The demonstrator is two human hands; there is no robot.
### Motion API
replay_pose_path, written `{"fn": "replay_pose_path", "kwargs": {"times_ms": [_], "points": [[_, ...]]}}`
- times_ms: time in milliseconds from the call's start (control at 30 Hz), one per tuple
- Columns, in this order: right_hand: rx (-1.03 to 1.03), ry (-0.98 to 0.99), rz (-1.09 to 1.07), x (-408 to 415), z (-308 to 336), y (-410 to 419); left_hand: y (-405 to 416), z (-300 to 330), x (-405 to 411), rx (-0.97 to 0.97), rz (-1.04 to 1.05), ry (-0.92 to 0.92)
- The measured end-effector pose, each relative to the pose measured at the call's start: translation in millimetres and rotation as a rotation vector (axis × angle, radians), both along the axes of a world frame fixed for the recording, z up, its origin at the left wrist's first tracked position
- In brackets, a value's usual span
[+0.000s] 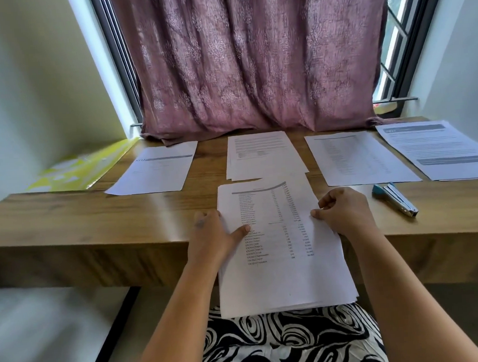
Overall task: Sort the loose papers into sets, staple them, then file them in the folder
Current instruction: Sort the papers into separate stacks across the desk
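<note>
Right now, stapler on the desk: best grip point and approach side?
Grip the stapler across its long sides near the middle, coming from above with the right hand, which is nearest. It lies flat on the desk, angled, teal end away and metal nose toward the front edge, with bare wood on both sides, so fingers should fit either flank. The right hand now pinches the paper stack.

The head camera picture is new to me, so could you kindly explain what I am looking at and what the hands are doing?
A person wears one camera on the head, looking forward and down, so you see their own arms. There is no machine. The left hand and right hand hold a stack of papers by its sides, half over the edge of a wooden desk. Four sorted piles lie in a row further back. A stapler lies to the right, and a yellow folder sits at the far left, beneath a curtain.
</note>
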State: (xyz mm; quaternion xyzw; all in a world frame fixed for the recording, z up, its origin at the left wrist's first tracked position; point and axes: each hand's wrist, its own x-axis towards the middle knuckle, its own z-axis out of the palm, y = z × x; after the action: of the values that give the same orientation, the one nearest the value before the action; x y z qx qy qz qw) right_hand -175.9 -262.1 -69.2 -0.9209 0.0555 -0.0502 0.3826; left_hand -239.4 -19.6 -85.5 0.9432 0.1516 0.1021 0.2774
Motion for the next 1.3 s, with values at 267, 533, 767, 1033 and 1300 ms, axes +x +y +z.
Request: {"fn": "replay_pose_path", "kwargs": {"times_ms": [267,533,767,1033,1300], "points": [[-0.057,-0.04,0.033,4,9,7,4,-4,8,0.151,0.033,0.016],[-0.033,-0.071,0.057,11,9,8,10,-5,19,0.175,0.025,0.0],[0.025,-0.037,0.083,22,14,13,13,1,25,0.097,0.026,0.017],[0.266,-0.069,0.078,33,12,16,15,15,31,-0.234,0.02,-0.035],[0.601,0.006,0.02,45,13,22,25,27,32,-0.741,0.033,-0.047]]}}
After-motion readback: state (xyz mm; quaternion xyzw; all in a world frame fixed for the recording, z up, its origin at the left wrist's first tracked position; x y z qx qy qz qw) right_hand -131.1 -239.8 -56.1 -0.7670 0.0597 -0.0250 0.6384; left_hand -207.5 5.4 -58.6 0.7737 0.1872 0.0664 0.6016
